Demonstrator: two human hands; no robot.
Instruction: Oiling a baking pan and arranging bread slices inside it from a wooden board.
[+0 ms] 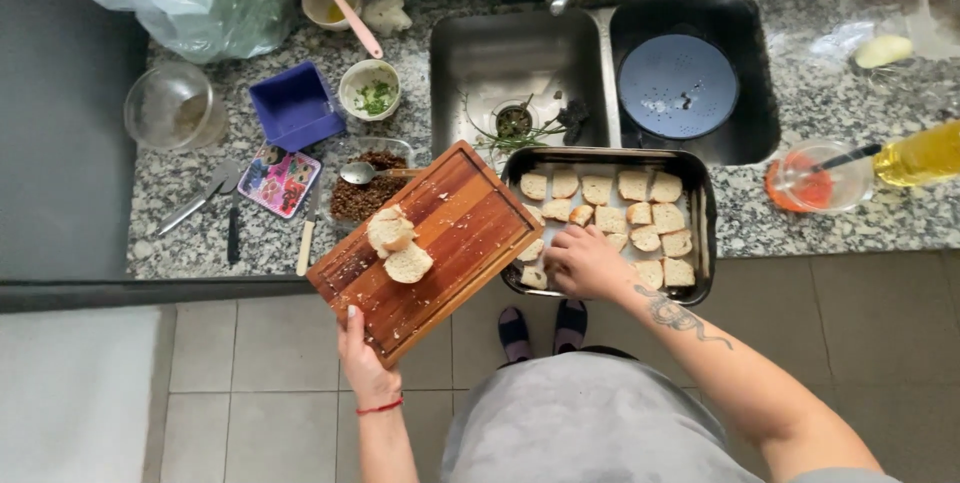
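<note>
My left hand [362,355] grips the near corner of a wooden cutting board [455,233], held tilted over the counter edge toward the tray. A few bread slices [397,246] lie on the board. My right hand [582,261] rests inside a dark metal baking tray [705,233], fingers curled down on the bread pieces [648,213] that lie side by side on the tray floor. Whether it pinches a piece I cannot tell. The tray overhangs the counter's front edge.
Granite counter [760,223] with a double sink [520,63] holding a blue lid [678,85]. A dish of dark grains with a spoon [362,188], a blue box [295,105], a herb bowl [370,89], a glass bowl [170,108], an oil bottle [920,155], an orange-tinted glass bowl [815,181], and knives [215,205] stand around.
</note>
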